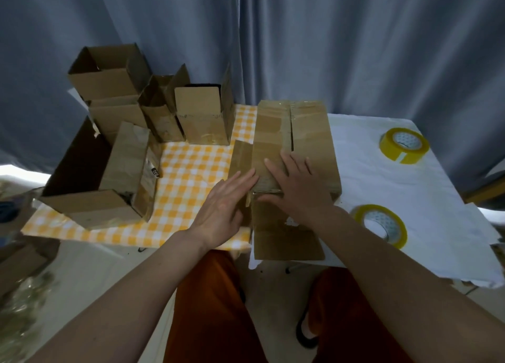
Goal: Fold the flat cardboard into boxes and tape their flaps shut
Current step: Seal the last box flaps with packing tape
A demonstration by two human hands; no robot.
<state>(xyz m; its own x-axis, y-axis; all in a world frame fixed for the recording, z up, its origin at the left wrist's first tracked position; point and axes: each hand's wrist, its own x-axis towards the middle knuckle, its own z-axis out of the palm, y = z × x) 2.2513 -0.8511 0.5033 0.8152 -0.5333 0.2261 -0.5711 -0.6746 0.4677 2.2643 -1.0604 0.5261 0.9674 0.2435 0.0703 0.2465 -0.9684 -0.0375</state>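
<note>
**Two flat hands on one half-folded box**

Two forearms reach in from the near edge above orange-clad legs.

Near row: the left hand [228, 198], fingers straight and together, presses a side flap [240, 157] of the cardboard box [308, 141] at its left edge; it grasps nothing. The right hand [293, 182], fingers spread and flat, lies palm-down on the top of the same box, near its front edge; it too grasps nothing. A loose front flap [284, 239] hangs toward the person, over the edge of the tabletop [426, 220].

The box sits where a yellow-checked cloth [191, 171] meets a white cloth [369, 165]. Its two top flaps meet along a seam running away from the person; glossy tape shows at the far end.

Right side, on the white cloth: one roll of yellow tape [381, 226] near the right forearm; a second roll [404, 144] farther back, well apart from the first.

Left side, on the checked cloth: one large open box [95, 195] lying with its dark inside showing. Behind it, a cluster of standing open boxes: a tall one [109, 75] at the back left, a narrow one [161, 111] in the middle, and one with a raised flap [202, 113] beside it.

Far: a grey-blue curtain [328, 48] across the whole back.
</note>
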